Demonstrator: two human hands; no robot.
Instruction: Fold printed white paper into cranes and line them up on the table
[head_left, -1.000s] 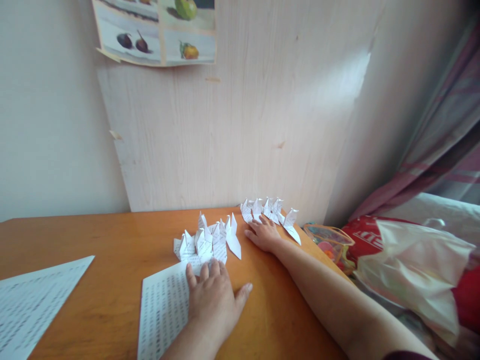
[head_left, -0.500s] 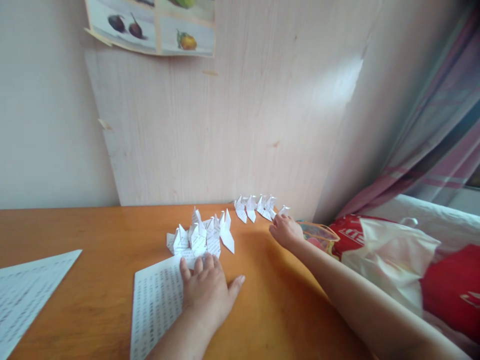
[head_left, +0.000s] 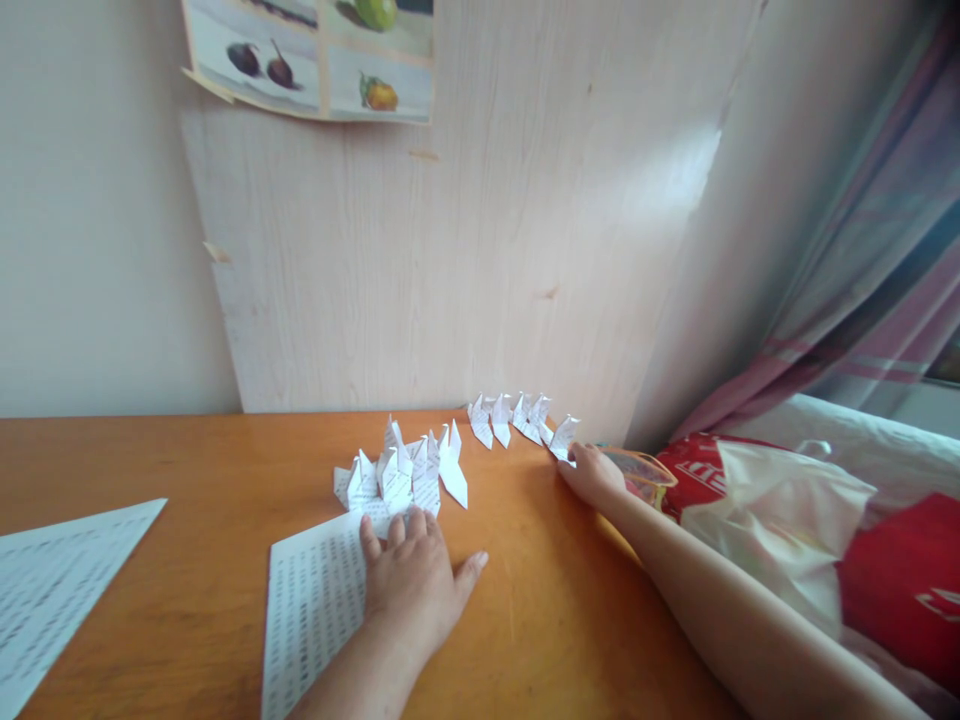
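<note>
At the far right edge of the orange wooden table (head_left: 187,560), your right hand (head_left: 592,472) touches the end white folded paper figure (head_left: 564,437), grip unclear. Two clusters are folded; your left hand (head_left: 416,580) lies flat on the unfolded printed sheet (head_left: 311,600).

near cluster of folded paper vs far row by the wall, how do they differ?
The near cluster is bunched and overlapping; the far row is strung in a line along the wall. The left hand lies just below the cluster on a printed sheet; the right hand touches the row's end piece. Both are folded printed white paper.
</note>
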